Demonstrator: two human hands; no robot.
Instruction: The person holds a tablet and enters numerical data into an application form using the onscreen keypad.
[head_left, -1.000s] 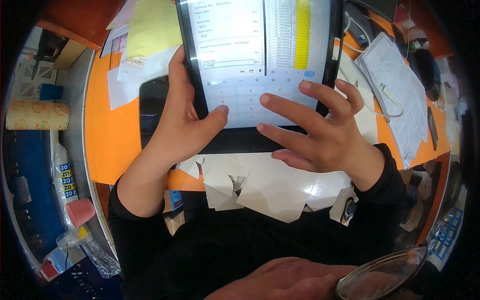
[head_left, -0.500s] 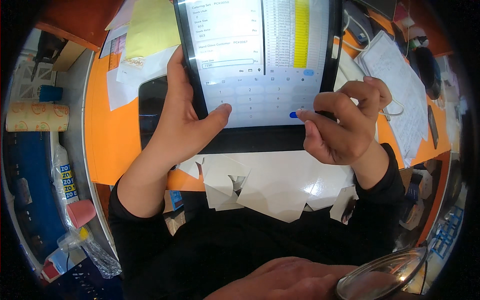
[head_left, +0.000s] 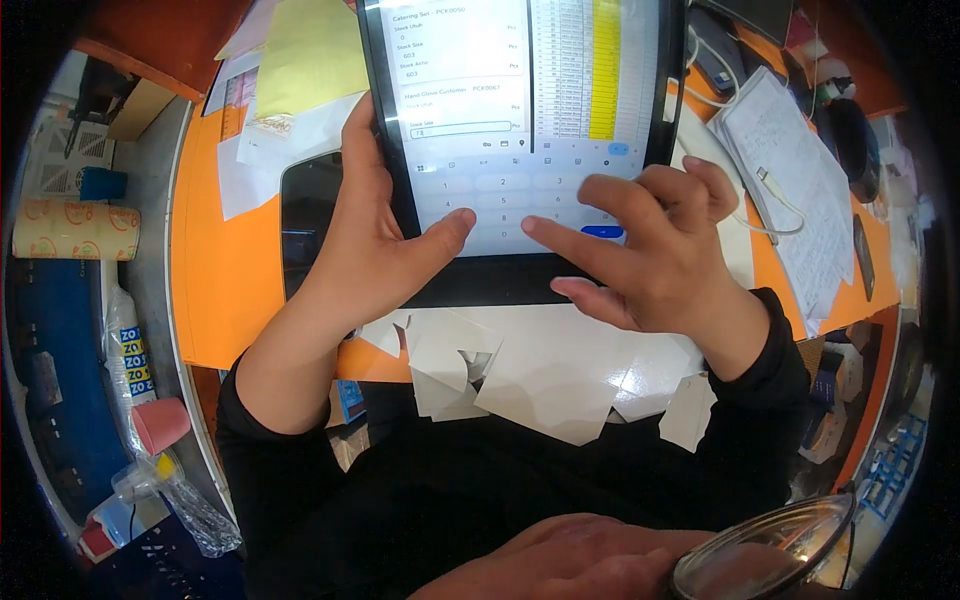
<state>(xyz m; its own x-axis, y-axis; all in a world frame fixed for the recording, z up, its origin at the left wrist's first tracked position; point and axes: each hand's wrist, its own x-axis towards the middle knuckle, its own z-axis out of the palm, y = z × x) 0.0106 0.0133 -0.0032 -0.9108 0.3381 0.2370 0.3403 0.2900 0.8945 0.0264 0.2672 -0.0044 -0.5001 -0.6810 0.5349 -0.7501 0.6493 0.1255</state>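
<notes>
A black-framed tablet (head_left: 500, 282) is held up over the desk, its lit screen split between a form and a spreadsheet with a yellow column. A number keypad fills the lower part of the screen. My left hand (head_left: 385, 240) grips the tablet's left edge, thumb over the front and fingers partly hidden behind. Over the keypad's lower right is my right hand (head_left: 660, 245), holding nothing. Its index finger points at the middle of the bottom rows, while the other fingers are spread and half bent.
Yellow paper (head_left: 310, 65) and white sheets cover the orange desk's (head_left: 235, 285) left side. A dark phone-like slab (head_left: 305, 220) lies beside my left wrist. Handwritten papers (head_left: 785, 180) and a white cable (head_left: 785, 228) are at right. A pink cup (head_left: 160, 425) stands lower left.
My right hand has moved left across the keypad, from the blue key to the lower middle keys. The number in the form's field has become shorter. My left hand keeps its hold.
</notes>
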